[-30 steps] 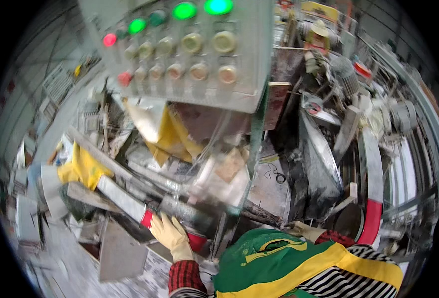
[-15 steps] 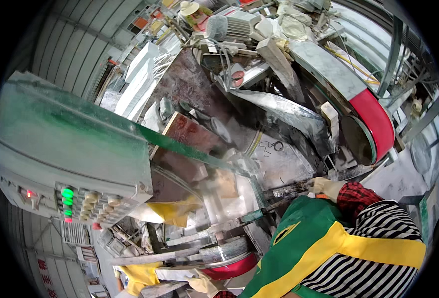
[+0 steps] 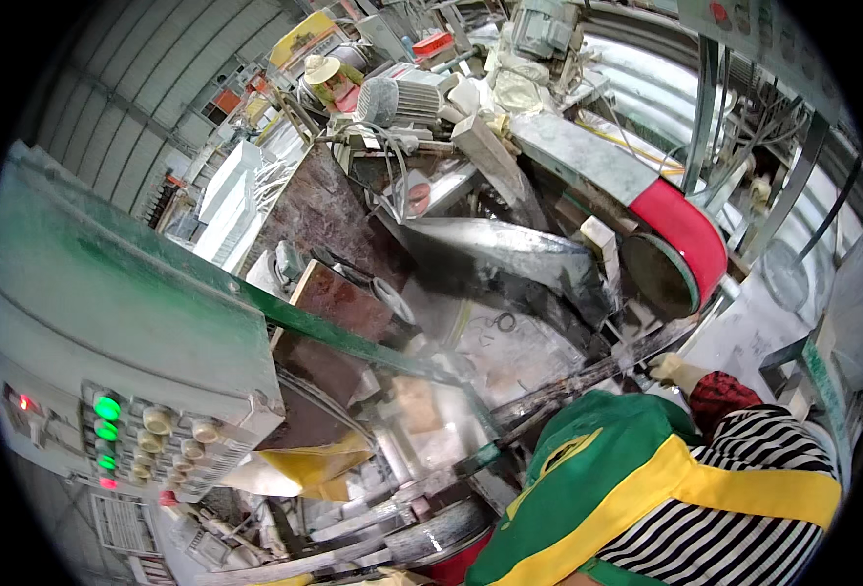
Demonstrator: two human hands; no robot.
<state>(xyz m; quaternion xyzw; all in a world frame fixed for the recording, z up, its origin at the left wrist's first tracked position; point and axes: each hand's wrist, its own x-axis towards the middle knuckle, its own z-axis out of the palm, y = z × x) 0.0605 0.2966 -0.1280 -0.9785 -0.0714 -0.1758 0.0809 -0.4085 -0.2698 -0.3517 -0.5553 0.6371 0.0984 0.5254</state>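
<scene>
My right hand (image 3: 673,371), in a pale glove with a red checked cuff, is at the right end of a long dark, grimy bar (image 3: 573,383). Its fingertips are small and unclear against the bar, so I cannot see whether they grip it. Only a sliver of my left hand (image 3: 397,578), also gloved, shows at the lower edge, beside a red curved cover (image 3: 459,564); its fingers are cut off from view. Beyond the bar lies a whitish, dusty surface (image 3: 519,356) bearing a small dark ring (image 3: 505,321).
A grey-green control box (image 3: 124,332) with lit green buttons fills the left. A red-ended machine guard (image 3: 680,230) curves on the right. Past a dusty motor (image 3: 399,101), another person (image 3: 329,78) in a pale hat is far off. A green beam (image 3: 343,337) crosses the middle.
The view has turned, so the machinery sits farther left. My right hand has shifted right, near the bar's end. My left hand has sunk almost out of the picture.
</scene>
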